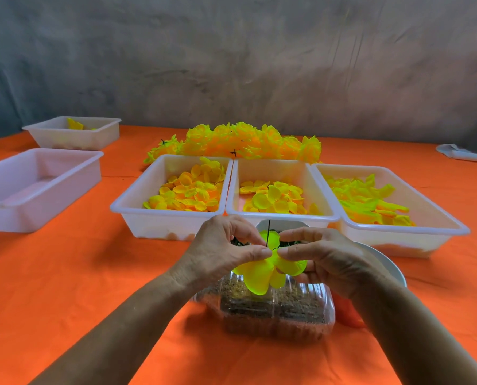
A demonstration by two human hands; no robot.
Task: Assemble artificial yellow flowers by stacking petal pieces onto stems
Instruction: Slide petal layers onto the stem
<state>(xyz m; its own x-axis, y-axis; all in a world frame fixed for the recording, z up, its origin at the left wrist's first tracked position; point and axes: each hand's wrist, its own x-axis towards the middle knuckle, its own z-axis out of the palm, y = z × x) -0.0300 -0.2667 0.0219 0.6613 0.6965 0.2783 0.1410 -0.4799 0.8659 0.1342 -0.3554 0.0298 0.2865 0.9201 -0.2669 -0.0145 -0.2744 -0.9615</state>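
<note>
Both hands meet over a clear plastic container [273,315] at the table's near middle. My left hand [220,254] and my right hand [323,257] pinch a yellow-green petal piece [262,273] from either side with thumb and forefinger. A thin dark stem [268,232] rises straight up through the piece's centre between my fingertips. Behind stand three white trays of loose yellow petals: left [137,207], middle [233,190] and right [440,218]. A heap of finished yellow flowers [240,143] lies behind them.
An orange cloth [65,287] covers the table. A large white tray [37,187] sits at the left, and a smaller one [73,132] with a few petals behind it. A white bowl [390,262] is by my right wrist. A white object [459,152] lies far right.
</note>
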